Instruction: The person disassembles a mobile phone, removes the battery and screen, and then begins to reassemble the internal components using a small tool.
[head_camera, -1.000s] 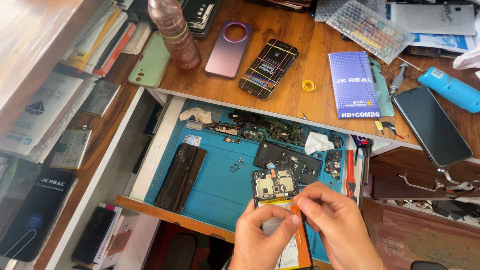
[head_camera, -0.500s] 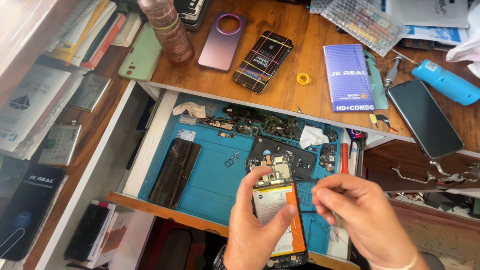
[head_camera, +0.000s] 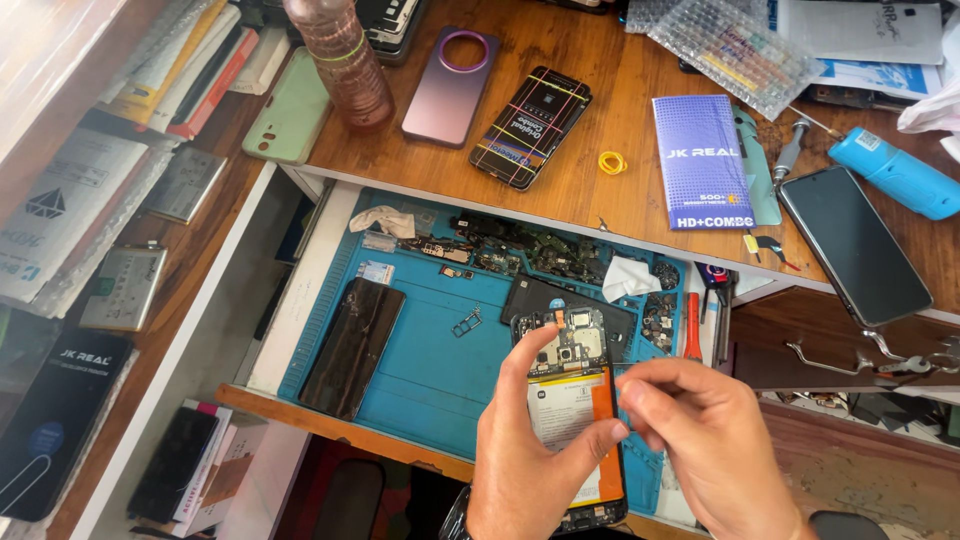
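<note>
1. At the far left of my worktop (head_camera: 640, 110), at 9 o'clock from the blue mat (head_camera: 420, 370), lie flat packets (head_camera: 60, 215) and a dark box (head_camera: 55, 420).
2. A pink bottle (head_camera: 340, 60) stands at 11 o'clock, with a green case (head_camera: 285, 120) just beside it and a purple back cover (head_camera: 450, 85) to its right.
3. On the mat, in the open drawer, a black panel (head_camera: 350, 345) lies at 9 o'clock from my hands.
4. My left hand (head_camera: 525, 450) grips the opened phone (head_camera: 575, 400) from its left edge, thumb curled across the white-and-orange battery face, fingers behind.
5. The phone is held tilted over the mat's lower right part, circuit board uppermost.
6. My right hand (head_camera: 705, 450) touches the phone's right edge, thumb and forefinger pinched together; whether they hold anything I cannot tell.
7. At 1 o'clock from my hands lie a blue booklet (head_camera: 700, 160), a black phone (head_camera: 850, 240) and a blue tool (head_camera: 895, 170).
</note>
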